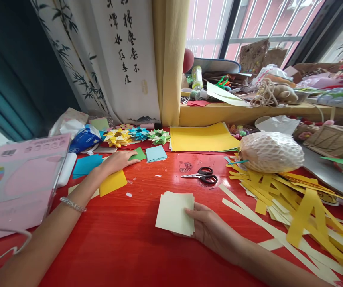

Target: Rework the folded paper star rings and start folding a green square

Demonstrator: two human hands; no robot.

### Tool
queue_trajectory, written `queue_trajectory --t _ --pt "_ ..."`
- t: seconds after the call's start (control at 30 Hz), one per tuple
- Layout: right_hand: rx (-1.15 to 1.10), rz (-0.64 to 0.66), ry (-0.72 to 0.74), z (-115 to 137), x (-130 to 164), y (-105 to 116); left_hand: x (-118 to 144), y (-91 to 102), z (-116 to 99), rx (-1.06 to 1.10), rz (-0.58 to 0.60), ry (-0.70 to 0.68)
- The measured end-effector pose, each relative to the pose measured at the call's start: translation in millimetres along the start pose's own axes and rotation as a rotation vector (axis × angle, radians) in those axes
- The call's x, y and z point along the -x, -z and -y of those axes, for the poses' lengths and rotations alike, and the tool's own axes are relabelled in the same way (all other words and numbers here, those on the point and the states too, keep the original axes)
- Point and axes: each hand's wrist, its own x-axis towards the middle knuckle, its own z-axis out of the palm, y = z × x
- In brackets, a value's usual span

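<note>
In my right hand (205,221) is a small stack of pale cream paper squares (174,211), thumb on top and fingers underneath, raised over the red table. My left hand (119,160) reaches to the back left, its thumb and fingers at the near left edge of green paper squares (139,154). Right beside these lies a pile of light blue paper squares (156,153). Yellow paper squares (113,183) sit under and beside my left wrist, with blue paper squares (87,166) to its left. More cream paper (83,191) shows partly beneath my forearm.
Black-handled scissors (203,175) lie mid-table. Yellow and cream paper strips (297,215) heap at right near a net-wrapped white bundle (271,152). Yellow sheets (203,137) and folded paper flowers (119,137) line the back. A pink paper pack (24,175) stands at left.
</note>
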Motion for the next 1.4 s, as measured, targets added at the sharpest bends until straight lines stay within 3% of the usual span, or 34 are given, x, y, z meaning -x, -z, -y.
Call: queue_trajectory --t 0.6,1.07,1.4 --pt "-0.024 0.03 0.009 -0.5 -0.5 3.1 3.6 10.1 -11.6 -0.028 0.033 0.002" --pt "-0.026 0.034 0.009 0.3 0.1 -0.5 2.1 12.8 -6.7 -0.055 0.108 0.005" --pt "-0.03 0.058 0.011 -1.1 0.3 0.7 4.3 12.3 -13.1 -0.14 0.065 0.015"
